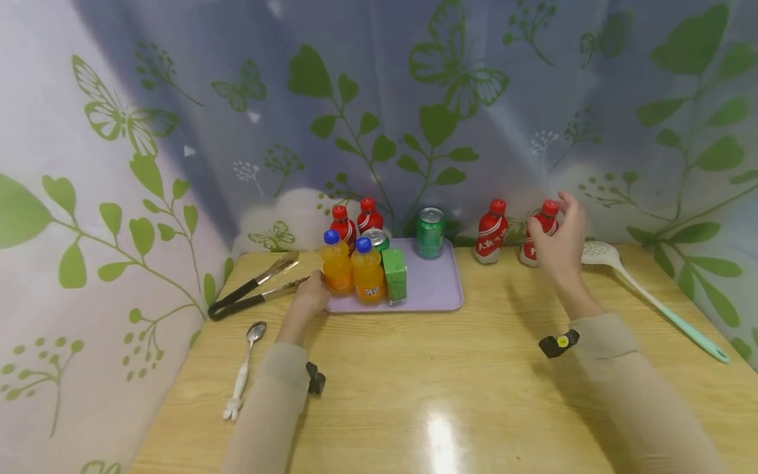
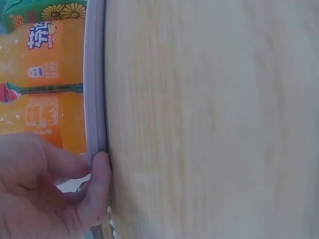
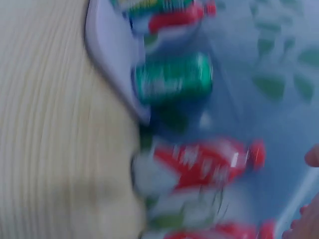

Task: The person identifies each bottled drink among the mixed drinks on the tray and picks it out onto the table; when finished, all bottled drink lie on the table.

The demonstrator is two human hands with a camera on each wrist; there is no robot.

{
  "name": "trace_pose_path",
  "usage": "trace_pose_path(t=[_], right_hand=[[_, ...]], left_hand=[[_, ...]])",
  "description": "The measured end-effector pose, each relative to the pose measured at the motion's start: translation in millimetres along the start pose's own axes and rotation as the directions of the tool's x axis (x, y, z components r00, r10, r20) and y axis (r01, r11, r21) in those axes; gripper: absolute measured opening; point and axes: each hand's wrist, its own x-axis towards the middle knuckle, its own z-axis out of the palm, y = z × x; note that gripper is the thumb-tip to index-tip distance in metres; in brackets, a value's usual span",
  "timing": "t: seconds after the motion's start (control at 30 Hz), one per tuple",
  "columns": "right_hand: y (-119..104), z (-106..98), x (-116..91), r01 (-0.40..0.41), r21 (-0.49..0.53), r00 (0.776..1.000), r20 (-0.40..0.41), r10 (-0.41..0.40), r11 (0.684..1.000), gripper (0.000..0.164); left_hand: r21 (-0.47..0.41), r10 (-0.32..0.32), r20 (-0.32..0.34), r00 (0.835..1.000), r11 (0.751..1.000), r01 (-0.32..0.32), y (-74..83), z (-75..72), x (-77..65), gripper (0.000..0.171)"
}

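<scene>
My left hand [image 1: 312, 294] pinches the rim of a lilac tray [image 2: 94, 79] near its front left corner, thumb on one side and finger on the other. On that tray stand two orange soda bottles [image 1: 368, 273] with blue caps, a green drink carton [image 1: 395, 276], two red-labelled bottles [image 1: 342, 224] at the back and two green cans [image 1: 430, 234]. My right hand [image 1: 562, 240] is at the rightmost red-capped bottle [image 1: 530, 253], thumb and fingers spread around its upper part in the head view. A similar red bottle [image 3: 199, 162] stands between it and the tray.
Black-handled tongs [image 1: 254, 289] lie left of the tray, partly behind my left hand. A spoon [image 1: 243, 375] with a white handle lies nearer. On the right rests a slotted spatula [image 1: 657, 303] with a mint handle. A patterned curtain [image 1: 379, 99] closes off the table's back.
</scene>
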Motion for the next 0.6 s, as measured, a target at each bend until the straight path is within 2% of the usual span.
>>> trace_pose_path(t=[0.07, 0.2, 0.33, 0.47, 0.6], right_hand=[[-17.6, 15.2, -6.1, 0.125, 0.004, 0.992, 0.008, -0.125, 0.992, 0.070], [-42.7, 51.9, -19.7, 0.314, -0.029, 0.945, 0.110, -0.309, 0.949, 0.073], [-59.6, 88.6, -35.0, 0.406, -0.069, 0.891, 0.251, -0.378, 0.911, 0.076], [-67.7, 118.1, -48.2, 0.462, -0.083, 0.839, 0.362, -0.405, 0.883, 0.076], [-73.8, 139.9, -61.3, 0.482, -0.121, 0.809, 0.440, -0.388, 0.868, 0.079]], left_hand=[[-0.011, 0.003, 0.009, 1.000, 1.000, -0.003, 0.1, -2.5, 0.2, 0.040], [-0.051, -0.016, 0.033, 0.999, 0.999, 0.018, 0.6, -3.7, 0.4, 0.041], [-0.071, -0.039, 0.042, 0.998, 0.997, 0.041, 0.9, -3.2, 0.4, 0.043], [-0.059, -0.042, 0.035, 0.998, 0.997, 0.044, 0.8, -3.9, 0.3, 0.045], [-0.049, -0.044, 0.031, 0.999, 0.998, 0.046, 1.4, -4.5, -1.3, 0.045]])
